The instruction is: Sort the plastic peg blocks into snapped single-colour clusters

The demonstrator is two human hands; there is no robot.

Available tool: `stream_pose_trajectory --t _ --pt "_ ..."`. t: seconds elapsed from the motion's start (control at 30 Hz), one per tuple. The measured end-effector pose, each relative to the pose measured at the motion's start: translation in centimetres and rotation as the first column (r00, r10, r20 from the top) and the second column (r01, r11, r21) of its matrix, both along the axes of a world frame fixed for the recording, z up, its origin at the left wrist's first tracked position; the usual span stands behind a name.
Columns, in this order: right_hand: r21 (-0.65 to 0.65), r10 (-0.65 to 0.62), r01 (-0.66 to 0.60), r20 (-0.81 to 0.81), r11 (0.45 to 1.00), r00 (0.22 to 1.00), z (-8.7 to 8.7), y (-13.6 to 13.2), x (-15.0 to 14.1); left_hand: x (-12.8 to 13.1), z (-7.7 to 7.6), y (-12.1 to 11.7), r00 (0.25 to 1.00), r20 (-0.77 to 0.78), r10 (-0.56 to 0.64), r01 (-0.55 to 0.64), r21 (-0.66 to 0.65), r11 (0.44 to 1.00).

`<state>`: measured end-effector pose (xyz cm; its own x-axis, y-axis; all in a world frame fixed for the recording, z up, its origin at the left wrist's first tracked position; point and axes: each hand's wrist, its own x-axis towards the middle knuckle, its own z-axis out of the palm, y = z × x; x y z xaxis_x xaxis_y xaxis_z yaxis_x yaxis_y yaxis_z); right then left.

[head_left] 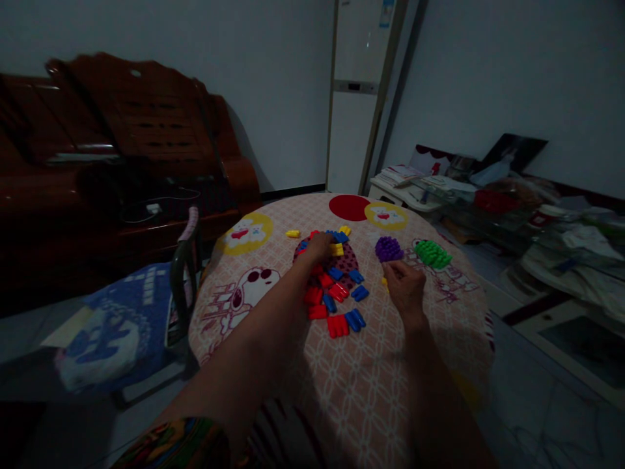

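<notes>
My left hand (321, 247) reaches into a loose group of plastic toy blocks, its fingertips hidden among them. Right beside it are a yellow block (337, 249) and a blue block (336, 237). Red blocks (338, 325) and more blue ones (355, 320) are scattered toward me. My right hand (407, 286) is closed in a pinch, with a small yellow piece (385, 284) showing at its left edge. Just beyond its fingertips sits a purple cluster of blocks (389, 249), and a green cluster (433, 254) lies farther right.
A patterned cloth covers the round table (342, 378). One yellow block (293, 234) lies apart at the far left. A chair with a blue cover (127, 326) stands at the left, before a wooden sofa (146, 124). On the right is a cluttered glass-topped table (512, 218).
</notes>
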<state>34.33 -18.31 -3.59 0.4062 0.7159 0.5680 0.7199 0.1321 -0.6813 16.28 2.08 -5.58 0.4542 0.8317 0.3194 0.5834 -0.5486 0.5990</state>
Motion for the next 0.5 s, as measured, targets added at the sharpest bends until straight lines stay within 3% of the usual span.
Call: stream_pose_trajectory --t 0.17,0.23,0.33,0.43,0.5 --pt "0.017 0.010 -0.010 -0.018 1.000 1.000 0.0 0.0 0.1 -1.2 0.1 -1.6 0.984 -0.177 0.005 -0.003 0.009 1.000" --pt "0.015 0.016 -0.016 -0.010 1.000 1.000 0.1 0.0 0.2 -1.5 0.4 -2.7 0.985 -0.173 -0.006 0.013 0.041 0.999" --pt "0.003 0.055 -0.055 -0.034 0.998 0.998 0.0 0.0 0.0 -1.4 0.7 -4.5 0.993 -0.004 -0.120 0.120 0.019 0.993" --pt "0.006 0.142 -0.142 -0.081 0.990 0.987 0.2 -0.1 -0.4 -0.6 0.9 -6.5 0.927 0.216 -0.307 0.327 -0.063 0.943" --pt "0.017 0.202 -0.202 -0.067 0.979 0.977 0.4 -0.1 -0.7 0.1 0.9 -7.9 0.884 0.307 -0.352 0.398 -0.100 0.912"
